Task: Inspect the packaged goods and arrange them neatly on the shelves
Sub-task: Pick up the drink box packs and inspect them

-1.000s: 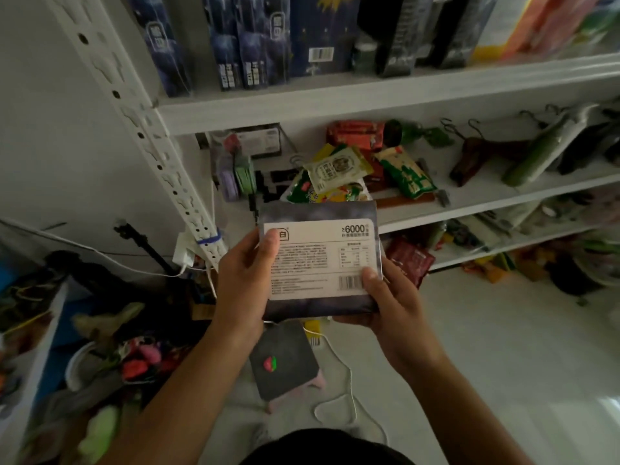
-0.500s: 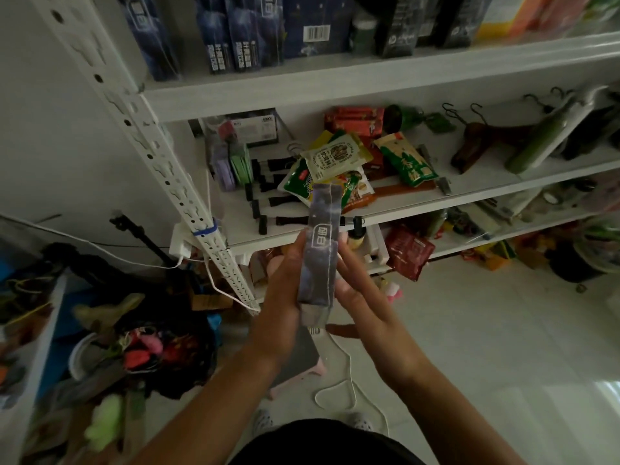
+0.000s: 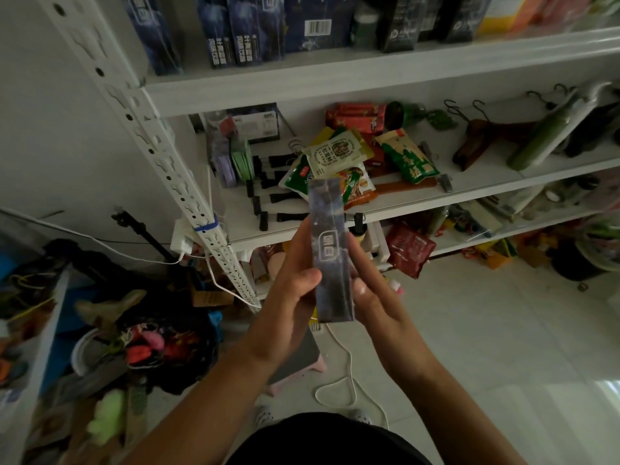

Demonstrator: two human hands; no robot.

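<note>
A dark blue-grey flat box [image 3: 330,250] stands edge-on between my hands in front of the middle shelf, its narrow side with a small logo facing me. My left hand [image 3: 290,290] grips its left face, thumb curled onto the near edge. My right hand [image 3: 370,290] holds the right face with fingers along it. Similar dark blue boxes [image 3: 235,31] stand upright in a row on the upper shelf [image 3: 369,72]. Loose snack packets [image 3: 339,156] lie in a heap on the middle shelf [image 3: 419,199].
Black clips [image 3: 268,189] and small purple and green packs [image 3: 235,162] lie left on the middle shelf; wooden hangers [image 3: 476,142] and a green bottle [image 3: 543,135] lie right. A red packet [image 3: 411,250] hangs off the lower shelf. Clutter fills the floor left [image 3: 134,344]; a white cable [image 3: 339,380] trails below.
The box has been turned from its labelled back face to its narrow edge, and it now sits slightly lower and more upright between both hands.
</note>
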